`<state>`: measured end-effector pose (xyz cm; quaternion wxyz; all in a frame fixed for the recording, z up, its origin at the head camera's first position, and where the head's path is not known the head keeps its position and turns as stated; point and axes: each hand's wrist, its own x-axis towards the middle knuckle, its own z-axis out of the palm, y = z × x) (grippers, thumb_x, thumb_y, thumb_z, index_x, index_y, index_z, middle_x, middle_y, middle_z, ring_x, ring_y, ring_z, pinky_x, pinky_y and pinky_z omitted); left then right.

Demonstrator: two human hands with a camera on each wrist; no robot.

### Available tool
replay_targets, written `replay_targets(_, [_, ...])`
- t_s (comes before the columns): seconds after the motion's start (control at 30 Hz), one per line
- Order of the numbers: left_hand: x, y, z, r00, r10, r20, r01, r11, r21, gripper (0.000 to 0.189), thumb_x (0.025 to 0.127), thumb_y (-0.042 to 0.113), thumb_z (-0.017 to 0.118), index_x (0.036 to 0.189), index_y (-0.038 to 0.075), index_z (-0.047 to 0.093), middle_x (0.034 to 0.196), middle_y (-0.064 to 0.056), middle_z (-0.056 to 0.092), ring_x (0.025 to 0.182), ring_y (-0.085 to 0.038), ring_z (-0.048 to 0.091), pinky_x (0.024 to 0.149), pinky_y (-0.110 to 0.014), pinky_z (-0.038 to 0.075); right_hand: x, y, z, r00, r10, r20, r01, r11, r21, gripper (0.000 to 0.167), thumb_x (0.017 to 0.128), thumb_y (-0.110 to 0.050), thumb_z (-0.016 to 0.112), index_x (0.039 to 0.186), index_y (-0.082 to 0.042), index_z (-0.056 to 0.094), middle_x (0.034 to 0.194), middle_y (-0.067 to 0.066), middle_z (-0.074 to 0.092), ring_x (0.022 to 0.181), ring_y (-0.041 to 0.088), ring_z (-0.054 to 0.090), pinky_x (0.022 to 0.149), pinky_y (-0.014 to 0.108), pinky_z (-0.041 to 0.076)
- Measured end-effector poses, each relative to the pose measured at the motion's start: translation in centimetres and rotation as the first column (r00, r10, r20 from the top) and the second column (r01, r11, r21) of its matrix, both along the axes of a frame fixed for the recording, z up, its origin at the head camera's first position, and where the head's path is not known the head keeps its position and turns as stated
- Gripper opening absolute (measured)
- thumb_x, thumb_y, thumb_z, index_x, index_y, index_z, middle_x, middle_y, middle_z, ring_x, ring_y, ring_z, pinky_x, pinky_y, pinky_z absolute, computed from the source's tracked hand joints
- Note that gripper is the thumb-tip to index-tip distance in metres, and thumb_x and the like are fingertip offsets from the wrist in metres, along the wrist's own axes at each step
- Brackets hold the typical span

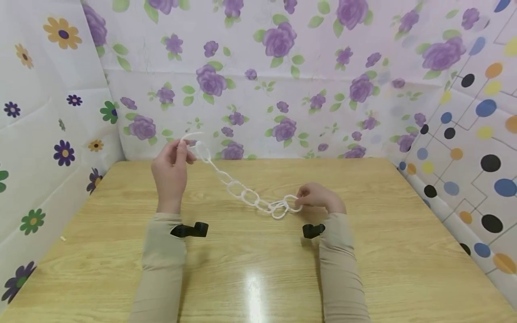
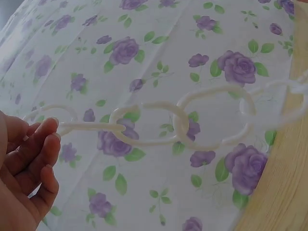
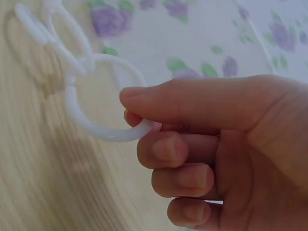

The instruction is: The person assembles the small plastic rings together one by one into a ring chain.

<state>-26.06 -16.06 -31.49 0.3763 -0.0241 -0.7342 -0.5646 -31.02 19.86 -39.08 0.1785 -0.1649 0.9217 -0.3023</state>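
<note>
A white plastic chain (image 1: 251, 197) of oval links hangs in a slope between the two hands. My left hand (image 1: 171, 168), held higher over the back left of the table, pinches a link near the chain's upper end, and one link sticks out past the fingers. In the left wrist view several links (image 2: 149, 124) run off to the right, each hooked through its neighbour. Lower down on the right, my right hand (image 1: 321, 197) pinches a round link (image 3: 103, 134) between thumb and forefinger. Beside that hand a few links (image 1: 278, 208) bunch together close over the table.
The wooden table (image 1: 250, 251) reaches back to a flowered cloth wall (image 1: 250, 107). Patterned cloths also hang at the left and right sides. A small pale scrap (image 1: 63, 238) lies near the left edge. Black wrist cameras (image 1: 194, 229) are strapped on both sleeves.
</note>
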Motion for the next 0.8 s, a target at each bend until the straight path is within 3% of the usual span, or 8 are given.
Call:
replay_targets(0.13, [0.1,-1.0,-0.1,0.999,0.043,0.024,-0.044,0.998,0.041,0.032,0.100,0.029,0.054,0.107,0.003,0.070,0.062,0.025,0.058,0.060,0.005,0.056,0.060,-0.014,0.043,0.4,1.7,-0.1,0.997,-0.067,-0.025,0.066,0.998,-0.019,0.017,0.089,-0.019,0.065,0.092,-0.002,0.063,0.078,0.001,0.057,0.073,0.014,0.049,0.068,0.027,0.042])
replay_targets(0.3, [0.2,-1.7,-0.2,0.997,0.059,0.043,-0.062,0.996,0.069,0.032,0.100,0.029,0.054,0.108,0.002,0.070,0.061,0.025,0.058,0.059,0.006,0.056,0.063,-0.014,0.045,0.9,3.2,-0.4,0.982,-0.154,-0.106,0.150,0.988,-0.043,0.020,0.095,-0.022,0.059,0.099,-0.003,0.062,0.101,0.012,0.063,0.094,0.025,0.056,0.081,0.036,0.046])
replay_targets(0.4, [0.2,-2.0,-0.3,0.996,0.059,0.064,-0.064,0.995,0.073,0.032,0.099,0.029,0.055,0.110,0.003,0.070,0.061,0.025,0.058,0.058,0.006,0.055,0.064,-0.014,0.044,0.9,3.8,-0.6,0.969,-0.234,-0.082,0.219,0.962,-0.164,0.023,0.098,-0.023,0.054,0.104,-0.001,0.059,0.110,0.018,0.062,0.103,0.031,0.056,0.088,0.043,0.047])
replay_targets(0.5, [0.0,-2.2,-0.5,0.996,0.052,0.077,-0.059,0.995,0.083,0.031,0.099,0.028,0.055,0.110,0.003,0.070,0.060,0.025,0.058,0.058,0.005,0.055,0.062,-0.014,0.043,0.9,4.0,-0.8,0.957,-0.288,0.002,0.270,0.892,-0.364,0.029,0.102,-0.025,0.049,0.110,0.003,0.052,0.118,0.019,0.058,0.109,0.029,0.056,0.097,0.049,0.046])
replay_targets(0.6, [-0.1,-2.3,-0.5,0.995,0.048,0.087,-0.056,0.994,0.097,0.030,0.099,0.027,0.056,0.110,0.003,0.070,0.060,0.024,0.058,0.058,0.005,0.056,0.059,-0.014,0.042,0.7,4.0,-0.8,0.949,-0.298,0.105,0.305,0.778,-0.549,0.033,0.104,-0.029,0.043,0.113,0.002,0.045,0.120,0.014,0.056,0.110,0.022,0.060,0.105,0.051,0.042])
replay_targets(0.67, [-0.2,-2.3,-0.5,0.995,0.050,0.089,-0.059,0.993,0.099,0.030,0.099,0.027,0.056,0.109,0.003,0.070,0.060,0.024,0.058,0.058,0.005,0.055,0.056,-0.014,0.041,0.7,4.0,-0.8,0.946,-0.288,0.152,0.318,0.715,-0.622,0.031,0.105,-0.030,0.038,0.112,0.000,0.042,0.118,0.007,0.056,0.108,0.019,0.064,0.108,0.053,0.040])
replay_targets(0.8, [-0.4,-2.4,-0.4,0.995,0.055,0.087,-0.063,0.993,0.095,0.030,0.099,0.027,0.056,0.109,0.003,0.070,0.059,0.025,0.057,0.057,0.005,0.055,0.053,-0.014,0.038,0.7,4.2,-0.8,0.946,-0.259,0.196,0.321,0.655,-0.684,0.027,0.106,-0.034,0.034,0.104,-0.008,0.040,0.112,-0.001,0.055,0.109,0.022,0.066,0.107,0.054,0.040])
